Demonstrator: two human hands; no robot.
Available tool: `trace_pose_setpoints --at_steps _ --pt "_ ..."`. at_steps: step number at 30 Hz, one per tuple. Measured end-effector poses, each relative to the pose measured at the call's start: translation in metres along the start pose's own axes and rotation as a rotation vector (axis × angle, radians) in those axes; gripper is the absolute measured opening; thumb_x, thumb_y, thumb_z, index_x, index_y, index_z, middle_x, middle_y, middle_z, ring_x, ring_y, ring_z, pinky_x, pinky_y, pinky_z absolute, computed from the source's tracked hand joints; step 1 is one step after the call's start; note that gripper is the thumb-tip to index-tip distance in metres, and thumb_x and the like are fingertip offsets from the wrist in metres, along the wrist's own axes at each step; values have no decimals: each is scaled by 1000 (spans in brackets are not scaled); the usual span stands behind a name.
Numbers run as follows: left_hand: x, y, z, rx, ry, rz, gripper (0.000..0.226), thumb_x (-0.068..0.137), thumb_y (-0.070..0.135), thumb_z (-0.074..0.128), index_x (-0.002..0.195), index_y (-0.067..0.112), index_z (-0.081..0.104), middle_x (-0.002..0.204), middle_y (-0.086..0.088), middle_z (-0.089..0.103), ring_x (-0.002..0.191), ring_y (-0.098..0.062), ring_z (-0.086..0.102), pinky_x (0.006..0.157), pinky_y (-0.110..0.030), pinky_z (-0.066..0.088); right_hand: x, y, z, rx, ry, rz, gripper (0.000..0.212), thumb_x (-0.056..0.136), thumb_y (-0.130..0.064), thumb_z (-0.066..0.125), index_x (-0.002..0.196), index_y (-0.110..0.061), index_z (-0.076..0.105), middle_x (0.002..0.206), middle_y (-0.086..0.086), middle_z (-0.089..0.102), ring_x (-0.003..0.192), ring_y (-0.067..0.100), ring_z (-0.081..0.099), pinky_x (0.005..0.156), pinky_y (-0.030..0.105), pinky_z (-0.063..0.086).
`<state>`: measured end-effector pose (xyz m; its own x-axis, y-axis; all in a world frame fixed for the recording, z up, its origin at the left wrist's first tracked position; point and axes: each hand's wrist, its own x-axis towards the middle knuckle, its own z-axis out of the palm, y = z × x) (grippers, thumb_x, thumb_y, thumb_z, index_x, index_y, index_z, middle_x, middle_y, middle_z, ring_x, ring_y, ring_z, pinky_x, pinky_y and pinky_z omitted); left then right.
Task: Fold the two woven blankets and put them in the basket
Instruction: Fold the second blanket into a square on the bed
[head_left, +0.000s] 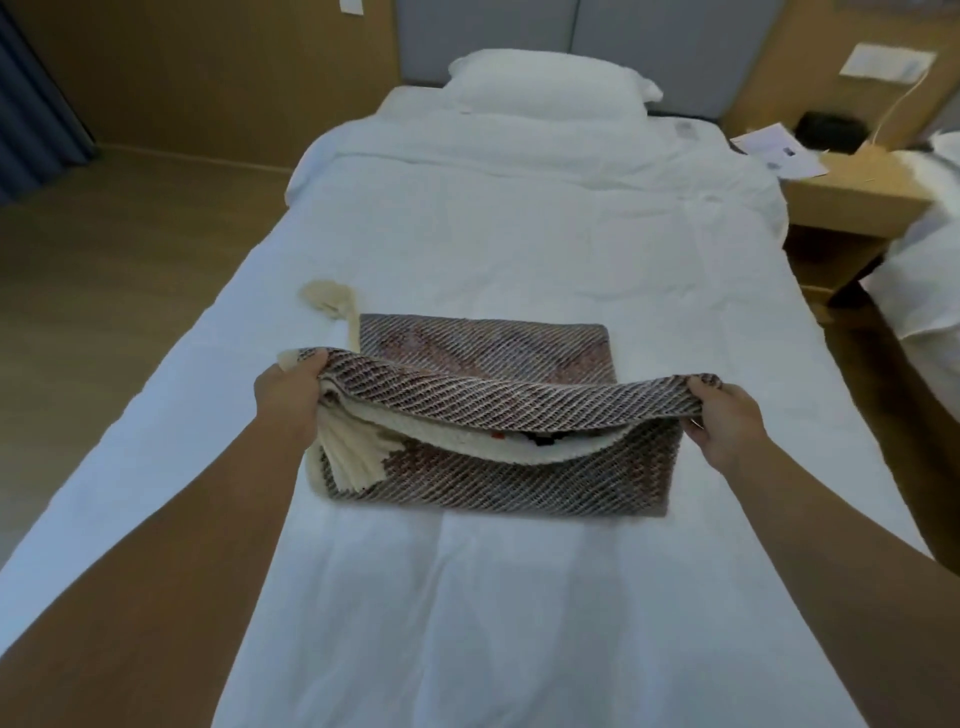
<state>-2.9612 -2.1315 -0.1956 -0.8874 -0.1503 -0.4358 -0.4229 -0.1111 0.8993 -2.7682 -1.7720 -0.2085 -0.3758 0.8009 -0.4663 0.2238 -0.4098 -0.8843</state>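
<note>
Both forearms reach over the bed (519, 234); the left hand (291, 395) and right hand (727, 421) each pinch an end of the blanket (498, 467), whose lifted edge runs left-to-right, equally near both. No basket shows.

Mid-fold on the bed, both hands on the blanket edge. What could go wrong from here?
1. The raised layer of the woven blanket sags between the left hand and right hand, so the fold may land uneven.
2. Cream tassels hang out at the left and may end up sticking out.
3. No basket is in view.
</note>
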Motion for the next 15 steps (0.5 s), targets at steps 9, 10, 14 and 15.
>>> trace_pose_setpoints --at_steps 9,10,14,15 --pt "149 13 104 -2 -34 -116 33 84 20 68 110 4 56 91 -8 63 70 -18 60 58 -28 49 127 -19 95 -39 27 3 27 95 -15 50 120 -7 48 110 10 53 93 22 56 62 28 47" --pt "164 11 113 -8 -36 -143 29 83 20 68 106 7 57 84 -6 62 66 -16 59 55 -27 49 141 -18 103 -36 30 11 25 95 -15 50 118 -7 48 109 10 53 93 22 56 62 28 47" --pt "220 -3 140 10 -81 -329 13 88 19 61 94 8 61 86 -6 60 67 -15 54 59 -22 48 197 -4 135 2 20 90 14 95 -12 50 107 -5 49 93 9 54 75 16 55 55 25 52" --pt "231 -9 145 22 -69 -387 11 88 16 59 81 10 63 80 -4 62 66 -12 52 60 -19 46 211 2 143 2 23 112 16 95 -10 50 108 -3 49 91 8 53 74 16 55 53 23 53"
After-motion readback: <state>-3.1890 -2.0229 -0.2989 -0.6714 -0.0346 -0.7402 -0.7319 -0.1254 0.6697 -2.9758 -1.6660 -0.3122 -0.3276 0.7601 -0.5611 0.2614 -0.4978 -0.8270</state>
